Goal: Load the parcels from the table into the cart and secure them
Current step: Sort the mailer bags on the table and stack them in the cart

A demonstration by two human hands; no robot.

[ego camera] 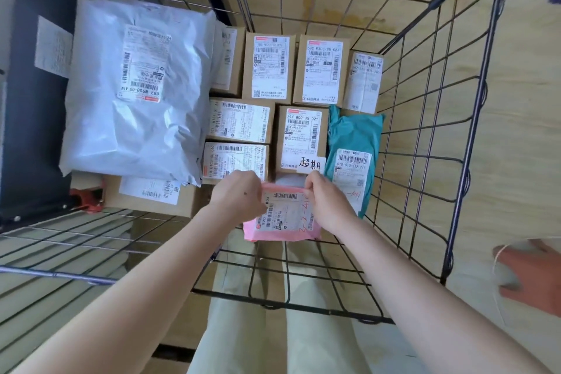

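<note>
I look down into a black wire cart (425,143). My left hand (238,196) and my right hand (329,202) each pinch the far edge of a pink mailer parcel (283,223) with a white label, held at the cart's near side. Behind it lie several brown cardboard boxes (268,67) with shipping labels, packed side by side. A teal mailer (353,143) lies along the right wall. A large white poly bag (136,91) rests on top at the left.
Another labelled box (151,196) sits under the white bag. The cart's near wire wall (288,285) stands between my legs and the parcels. An orange object with string (534,273) lies on the floor at the right. The floor is wood-coloured.
</note>
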